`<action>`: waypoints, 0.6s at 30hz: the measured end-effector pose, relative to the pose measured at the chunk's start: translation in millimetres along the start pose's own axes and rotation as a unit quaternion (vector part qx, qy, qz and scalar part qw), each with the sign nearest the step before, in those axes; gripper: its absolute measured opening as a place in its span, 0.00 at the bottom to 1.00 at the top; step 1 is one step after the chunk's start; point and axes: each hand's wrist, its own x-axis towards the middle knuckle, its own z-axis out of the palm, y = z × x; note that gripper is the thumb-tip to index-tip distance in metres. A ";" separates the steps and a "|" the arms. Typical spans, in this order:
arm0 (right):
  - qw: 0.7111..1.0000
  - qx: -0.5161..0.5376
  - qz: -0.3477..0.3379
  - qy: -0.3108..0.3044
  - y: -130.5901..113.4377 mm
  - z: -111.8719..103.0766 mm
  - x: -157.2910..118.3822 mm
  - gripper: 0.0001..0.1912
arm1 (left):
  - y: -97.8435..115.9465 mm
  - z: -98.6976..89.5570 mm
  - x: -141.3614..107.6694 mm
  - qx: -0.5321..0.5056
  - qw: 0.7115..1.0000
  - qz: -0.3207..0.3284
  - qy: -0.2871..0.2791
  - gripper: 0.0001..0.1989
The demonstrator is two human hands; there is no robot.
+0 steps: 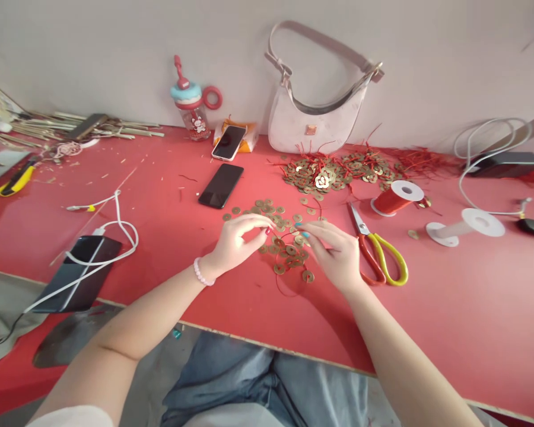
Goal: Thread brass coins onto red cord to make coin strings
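Observation:
Brass-coloured coins with centre holes [291,249] lie scattered on the red table [258,302], under and around my hands. My left hand [241,242], with a pink bead bracelet at the wrist, pinches a thin red cord [286,233] between thumb and finger. Facing it from the right, my right hand [336,252] is closed at the fingertips on the same cord. A loop of cord hangs down among the coins. Right of my right hand lie scissors [377,252] with red and yellow handles.
Behind are a pile of coins with red cords [333,172], a white handbag [314,121], a cup [194,112] and two phones [221,185] [229,142]. A red spool [394,198] and white spool [463,228] stand right. Left are a cabled device [82,267] and yellow cutter [18,179].

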 end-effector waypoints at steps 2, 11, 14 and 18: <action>0.997 0.019 0.029 0.074 -0.8 -6.7 3.0 0.07 | 4.9 -5.3 2.2 -0.024 0.999 -0.010 0.047 0.05; 0.915 0.191 0.099 0.343 1.4 -58.1 23.0 0.06 | 27.2 -46.7 18.0 -0.077 0.973 -0.004 0.216 0.07; 0.910 0.159 0.099 0.369 -0.7 -78.9 26.8 0.04 | 25.7 -63.0 22.1 -0.087 0.965 -0.016 0.249 0.07; 0.907 0.143 0.088 0.386 -11.2 -96.8 29.2 0.05 | 25.4 -80.7 25.9 -0.099 0.959 -0.032 0.264 0.07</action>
